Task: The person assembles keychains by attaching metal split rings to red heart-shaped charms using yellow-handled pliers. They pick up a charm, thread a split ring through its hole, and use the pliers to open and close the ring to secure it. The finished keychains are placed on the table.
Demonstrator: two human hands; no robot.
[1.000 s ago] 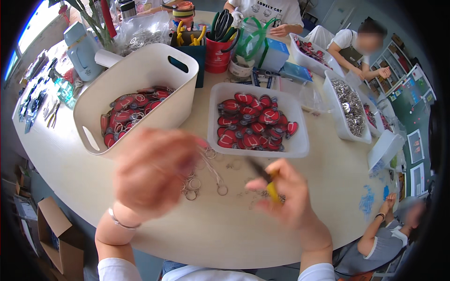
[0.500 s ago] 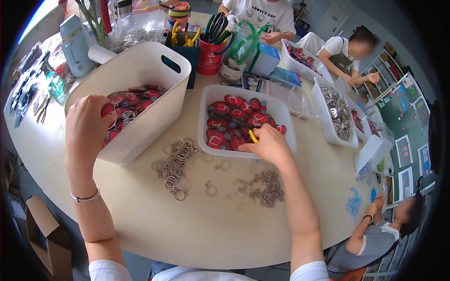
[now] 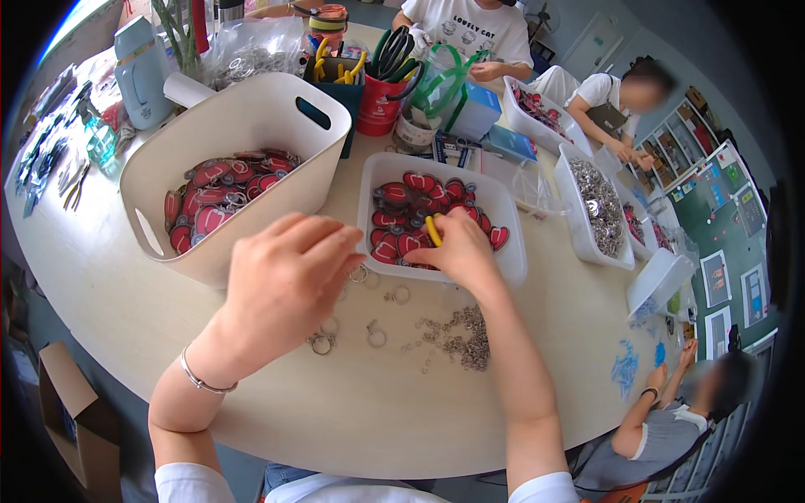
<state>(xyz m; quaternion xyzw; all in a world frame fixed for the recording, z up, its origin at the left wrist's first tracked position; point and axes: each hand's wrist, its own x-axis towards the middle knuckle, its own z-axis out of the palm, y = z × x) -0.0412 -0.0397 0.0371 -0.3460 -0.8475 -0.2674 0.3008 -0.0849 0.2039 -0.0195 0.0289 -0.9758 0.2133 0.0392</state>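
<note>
Over the near side of a shallow white bin [image 3: 516, 243] of red tags [image 3: 419, 201], my right hand [image 3: 461, 251] is closed around yellow-handled pliers [image 3: 433, 229]; their jaws are hidden among the tags. My left hand [image 3: 285, 281] is in the air left of that bin, above metal rings [image 3: 321, 342]. Its fingers are bent and smeared by motion, and nothing shows in them. To its upper left stands a tall white tub [image 3: 277, 109] with more red tags [image 3: 231, 189]. Small metal links [image 3: 470, 339] lie heaped beside my right forearm.
A red cup of dark-handled pliers [image 3: 377, 105] and a dark holder with yellow-handled tools [image 3: 340, 75] stand behind the bins. On the right is a bin of metal parts [image 3: 597, 205]. A blue flask [image 3: 141, 80] stands far left. Other people sit around the table.
My left hand has left the white tub and moved right and nearer, in front of the ring pile. My right hand, with the pliers, has shifted slightly left and up over the bin.
</note>
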